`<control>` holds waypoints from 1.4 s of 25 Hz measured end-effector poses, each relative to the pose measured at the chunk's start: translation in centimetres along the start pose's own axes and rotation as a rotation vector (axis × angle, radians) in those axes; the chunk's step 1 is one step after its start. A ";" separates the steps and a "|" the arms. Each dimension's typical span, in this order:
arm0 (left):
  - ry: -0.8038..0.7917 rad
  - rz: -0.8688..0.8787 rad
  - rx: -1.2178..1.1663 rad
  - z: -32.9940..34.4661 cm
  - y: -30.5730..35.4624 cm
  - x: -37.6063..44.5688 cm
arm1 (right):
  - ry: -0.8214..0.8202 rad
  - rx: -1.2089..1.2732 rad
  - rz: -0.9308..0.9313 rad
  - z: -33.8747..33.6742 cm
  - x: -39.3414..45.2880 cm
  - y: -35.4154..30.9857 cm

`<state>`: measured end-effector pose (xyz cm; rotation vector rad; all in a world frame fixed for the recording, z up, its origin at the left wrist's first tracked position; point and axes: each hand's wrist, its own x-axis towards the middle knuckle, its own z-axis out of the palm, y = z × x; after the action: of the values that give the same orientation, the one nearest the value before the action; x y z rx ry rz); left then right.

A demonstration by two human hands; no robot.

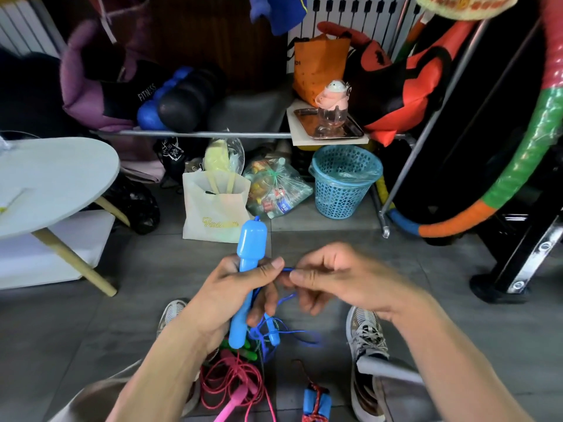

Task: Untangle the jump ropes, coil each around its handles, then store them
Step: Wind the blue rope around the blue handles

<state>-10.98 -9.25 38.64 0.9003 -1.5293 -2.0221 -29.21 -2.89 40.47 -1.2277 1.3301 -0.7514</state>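
Observation:
My left hand grips a light blue jump-rope handle that points up and away from me. My right hand pinches the thin blue cord just right of the handle. More blue cord and a second blue handle hang below my hands. A pink rope with a pink handle lies tangled on the floor between my feet, next to a green handle. A coiled rope bundle with blue handles and a red patterned cord lies by my right shoe.
Grey tile floor. A round white table stands at left. Ahead are a white tote bag, a clear plastic bag of bottles and a blue mesh basket. A black stand base and a padded hoop fill the right.

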 end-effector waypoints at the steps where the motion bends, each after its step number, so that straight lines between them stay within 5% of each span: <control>1: 0.006 -0.011 -0.011 0.1 0.0 0.0 | 0.117 -0.023 -0.038 -0.4 0.2 0.0; 7: 0.032 -0.055 0.089 -0.1 -0.4 0.6 | 1.140 0.407 -0.196 -5.1 0.6 0.9; 10: 0.028 -0.068 0.115 -0.2 -0.6 0.6 | 1.353 0.453 -0.202 -6.6 0.5 1.4; 13: 0.037 -0.010 0.078 0.0 -0.5 0.4 | 1.176 0.142 -0.178 -5.0 0.7 1.8; 16: 0.044 0.031 0.012 0.1 -0.4 0.4 | 0.332 0.190 -0.086 -0.9 0.7 0.5; 18: 0.045 0.038 -0.007 0.0 -0.4 0.4 | -0.017 0.086 -0.021 0.6 0.9 0.5; 21: 0.026 0.022 -0.007 -0.2 -0.3 0.5 | 0.182 -0.042 -0.111 -0.1 1.4 0.6; 27: 0.042 -0.071 0.055 -0.3 -0.3 0.4 | 1.040 0.396 -0.160 -5.2 0.4 0.5; 29: 0.044 -0.071 0.100 -0.4 -0.4 0.2 | 1.187 0.492 -0.119 -6.2 0.2 0.7; 32: 0.100 -0.017 0.008 -0.2 -0.4 0.3 | 1.072 0.398 -0.020 -4.2 1.0 1.0; 35: 0.151 0.010 -0.163 0.0 -0.2 0.6 | 0.509 0.221 0.036 0.1 1.6 0.4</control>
<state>-11.38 -9.59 38.30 0.9541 -1.2672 -1.9897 -28.95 -4.25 39.66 -0.8616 1.6186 -1.2040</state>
